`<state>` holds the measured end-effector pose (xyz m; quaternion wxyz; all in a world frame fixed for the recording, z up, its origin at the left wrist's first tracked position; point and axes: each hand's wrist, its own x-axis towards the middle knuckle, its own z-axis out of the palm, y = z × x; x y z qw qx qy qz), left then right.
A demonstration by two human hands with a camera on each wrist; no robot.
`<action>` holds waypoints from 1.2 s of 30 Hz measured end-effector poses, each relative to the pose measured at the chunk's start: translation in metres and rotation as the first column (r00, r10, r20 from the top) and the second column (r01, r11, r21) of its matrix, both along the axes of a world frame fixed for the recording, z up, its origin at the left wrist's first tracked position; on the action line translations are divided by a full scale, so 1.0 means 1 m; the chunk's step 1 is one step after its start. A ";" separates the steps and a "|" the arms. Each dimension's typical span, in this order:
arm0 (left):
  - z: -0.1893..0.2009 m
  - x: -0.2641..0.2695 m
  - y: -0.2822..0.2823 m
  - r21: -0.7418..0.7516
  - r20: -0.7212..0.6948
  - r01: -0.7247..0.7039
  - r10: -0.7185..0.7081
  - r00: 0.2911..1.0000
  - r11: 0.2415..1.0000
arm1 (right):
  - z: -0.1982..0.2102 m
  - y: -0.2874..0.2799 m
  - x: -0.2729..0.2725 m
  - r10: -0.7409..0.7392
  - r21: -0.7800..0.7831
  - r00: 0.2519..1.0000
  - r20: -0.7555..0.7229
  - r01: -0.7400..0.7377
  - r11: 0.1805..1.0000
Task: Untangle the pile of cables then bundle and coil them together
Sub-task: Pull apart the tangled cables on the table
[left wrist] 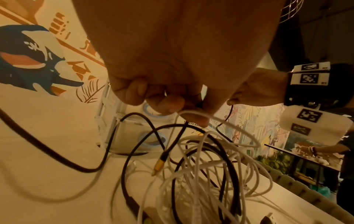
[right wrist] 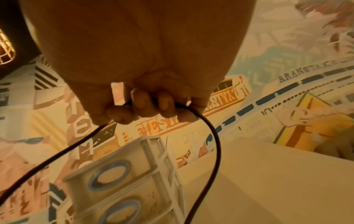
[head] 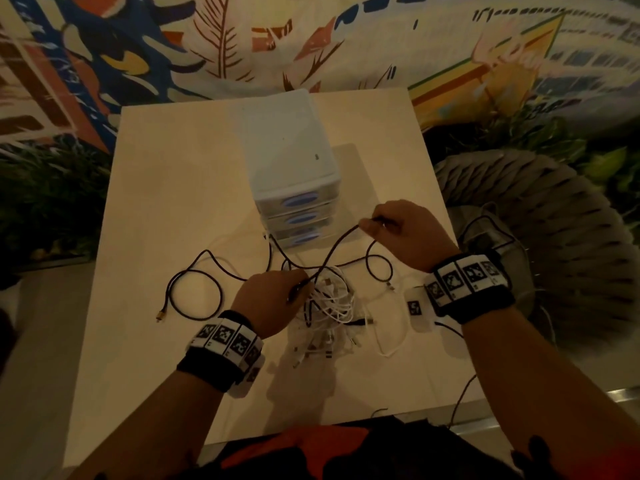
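A tangle of white cables [head: 332, 303] [left wrist: 210, 174] and dark cables lies on the pale table [head: 166, 202]. My left hand [head: 273, 299] [left wrist: 172, 103] sits at the pile's left edge and pinches a dark cable [head: 332, 251] near its gold plug [left wrist: 159, 165]. That cable rises to my right hand [head: 401, 230] [right wrist: 145, 109], held above the table, whose curled fingers grip it. Another dark cable [head: 194, 289] loops out to the left and ends in a gold plug [head: 160, 316].
A white drawer unit [head: 287, 161] [right wrist: 114, 181] with blue oval handles stands just behind the pile. A grey wicker chair [head: 554, 237] is at the right of the table. One white cable [head: 391, 344] trails to the front right. A colourful mural covers the wall.
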<state>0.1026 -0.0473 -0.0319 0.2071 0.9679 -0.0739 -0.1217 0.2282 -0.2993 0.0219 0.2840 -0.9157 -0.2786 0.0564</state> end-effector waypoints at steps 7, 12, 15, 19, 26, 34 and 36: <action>0.011 0.003 -0.003 -0.075 0.218 -0.037 0.052 0.974 0.996 | -0.011 -0.009 -0.016 0.108 0.000 0.989 -0.101 -0.108 0.994; 0.013 0.007 -0.009 -0.094 0.196 -0.020 0.038 0.980 0.995 | -0.005 0.040 -0.041 0.300 -0.070 0.946 -0.126 -0.310 0.948; 0.010 0.006 -0.008 -0.121 0.142 -0.053 0.070 0.987 0.991 | -0.001 0.048 -0.038 0.287 -0.047 0.953 -0.099 -0.293 0.955; 0.002 0.003 -0.004 -0.211 -0.025 -0.160 0.158 0.987 0.964 | 0.011 0.035 -0.023 0.241 0.001 0.970 -0.035 -0.241 0.971; 0.000 0.001 -0.006 -0.199 0.314 -0.101 0.161 0.935 0.975 | 0.018 0.009 -0.013 0.217 -0.087 0.967 -0.133 -0.229 0.969; 0.014 0.009 -0.017 -0.108 0.232 -0.037 0.061 0.971 0.993 | 0.015 0.046 -0.040 0.241 -0.060 0.916 -0.320 -0.273 0.960; 0.014 0.008 -0.018 -0.162 0.192 -0.055 0.086 0.978 0.985 | 0.014 0.049 -0.039 0.231 -0.009 0.931 -0.284 -0.243 0.970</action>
